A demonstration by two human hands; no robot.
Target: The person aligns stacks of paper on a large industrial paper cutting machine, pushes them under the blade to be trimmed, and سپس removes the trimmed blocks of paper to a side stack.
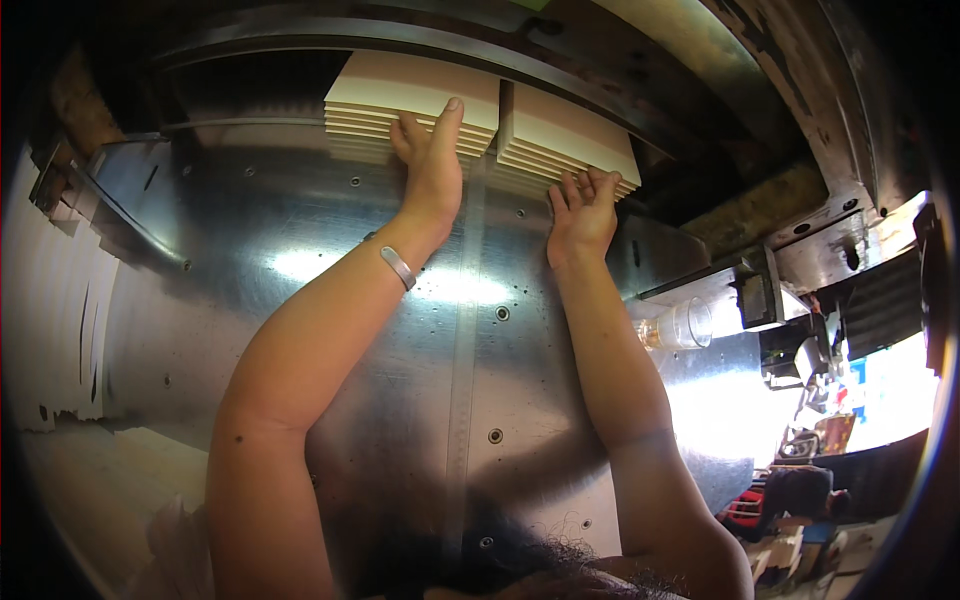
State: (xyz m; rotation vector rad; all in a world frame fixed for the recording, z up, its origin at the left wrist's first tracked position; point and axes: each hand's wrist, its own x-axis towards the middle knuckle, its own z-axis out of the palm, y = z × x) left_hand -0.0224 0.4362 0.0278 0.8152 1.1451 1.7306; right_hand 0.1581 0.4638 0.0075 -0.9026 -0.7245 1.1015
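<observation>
Two layered stacks of cream sheets, paper or card, lie side by side at the far end of a shiny metal table (390, 350). My left hand (432, 170) is at the front edge of the left stack (420, 85), its thumb stretched up against the layers and its other fingers apart and partly hidden. My right hand (583, 222) reaches the front edge of the right stack (570, 125), fingers spread and the fingertips at its lower right corner. Neither hand is wrapped round a stack. A narrow gap separates the two stacks.
A dark metal beam (560, 70) of a machine spans just beyond the stacks. A clear cup (686, 325) stands right of my right forearm. White paper piles (60, 320) are at the left edge, and a metal side guide (135, 215) stands at the far left.
</observation>
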